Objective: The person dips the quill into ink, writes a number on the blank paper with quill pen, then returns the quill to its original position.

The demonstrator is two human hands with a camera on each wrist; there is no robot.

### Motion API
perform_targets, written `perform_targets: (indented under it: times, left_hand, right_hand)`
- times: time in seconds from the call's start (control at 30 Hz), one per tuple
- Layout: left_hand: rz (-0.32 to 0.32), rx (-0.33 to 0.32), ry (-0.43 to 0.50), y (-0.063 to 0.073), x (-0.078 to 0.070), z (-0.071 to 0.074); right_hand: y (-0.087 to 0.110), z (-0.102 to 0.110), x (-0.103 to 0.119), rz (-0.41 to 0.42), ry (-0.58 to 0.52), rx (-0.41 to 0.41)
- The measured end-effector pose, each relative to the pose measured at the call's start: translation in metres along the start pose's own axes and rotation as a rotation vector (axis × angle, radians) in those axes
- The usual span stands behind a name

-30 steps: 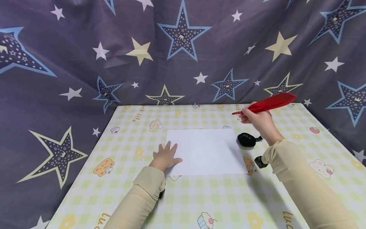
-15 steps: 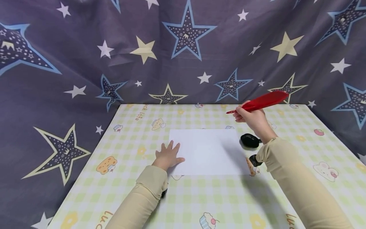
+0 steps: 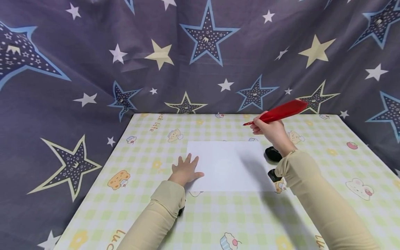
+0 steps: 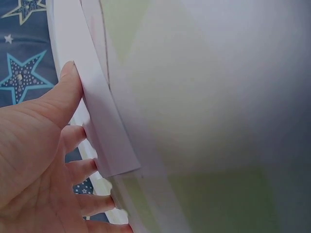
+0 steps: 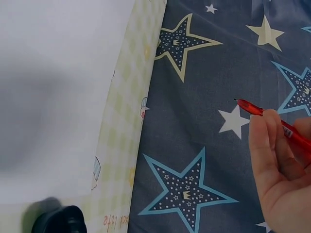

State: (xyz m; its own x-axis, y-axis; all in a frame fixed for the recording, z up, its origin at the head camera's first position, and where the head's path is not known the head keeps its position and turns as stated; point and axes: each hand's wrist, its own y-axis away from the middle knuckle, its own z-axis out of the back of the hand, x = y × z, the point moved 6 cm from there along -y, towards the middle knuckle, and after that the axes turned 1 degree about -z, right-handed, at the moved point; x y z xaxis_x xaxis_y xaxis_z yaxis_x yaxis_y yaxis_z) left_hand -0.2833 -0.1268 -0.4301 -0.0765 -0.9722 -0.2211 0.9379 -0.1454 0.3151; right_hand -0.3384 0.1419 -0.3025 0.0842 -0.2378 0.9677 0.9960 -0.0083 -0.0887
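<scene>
In the head view my right hand (image 3: 272,130) is raised over the back right of the table and pinches a red feather pen (image 3: 285,110). Its plume points up to the right and its tip to the left. The right wrist view shows the slim red barrel of the pen (image 5: 250,107) between fingertips and thumb. A blank white sheet of paper (image 3: 223,165) lies mid-table. My left hand (image 3: 184,170) rests with spread fingers at the sheet's left edge; the left wrist view has its thumb (image 4: 69,90) on the paper (image 4: 109,141).
A black rounded object (image 3: 273,153) sits just right of the paper, partly covered by the right forearm. The table (image 3: 200,222) wears a green checked cloth with cartoon prints. Behind its far edge hangs a dark star-patterned curtain (image 3: 140,83).
My right hand has moved left with the feather pen, and its shadow has slid further onto the paper. The left hand stays in place; the whole view has shifted slightly.
</scene>
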Motion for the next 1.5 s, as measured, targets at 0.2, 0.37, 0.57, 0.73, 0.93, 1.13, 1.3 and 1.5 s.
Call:
perform_targets:
  times: [0.2,0.37,0.57,0.73,0.93,1.13,1.3,1.5]
  left_hand:
    - [0.003,-0.002,0.003,0.001,0.0,0.0]
    - [0.003,0.0,0.003,0.0,-0.001,0.0]
    - [0.004,0.006,-0.002,0.0,-0.001,0.001]
    - [0.006,0.008,0.0,0.001,0.0,0.001]
    - [0.009,0.007,-0.004,0.001,0.001,0.002]
    - [0.013,0.01,-0.003,0.003,0.0,0.003]
    - [0.014,0.009,-0.014,0.004,-0.001,0.003]
    - [0.013,0.011,0.001,0.004,-0.001,0.003]
  right_hand:
    - [-0.002,-0.012,-0.005,0.025,-0.047,0.019]
    - [-0.004,-0.019,-0.011,0.007,-0.03,0.022]
    - [-0.006,-0.024,-0.018,-0.02,-0.001,0.028]
    - [-0.006,-0.028,-0.025,-0.049,0.013,0.036]
    - [-0.007,-0.032,-0.028,-0.037,-0.001,0.048]
    - [-0.007,-0.036,-0.033,-0.048,0.008,0.057]
    - [-0.008,-0.038,-0.038,-0.068,0.018,0.065]
    - [-0.008,-0.042,-0.042,-0.073,0.027,0.079]
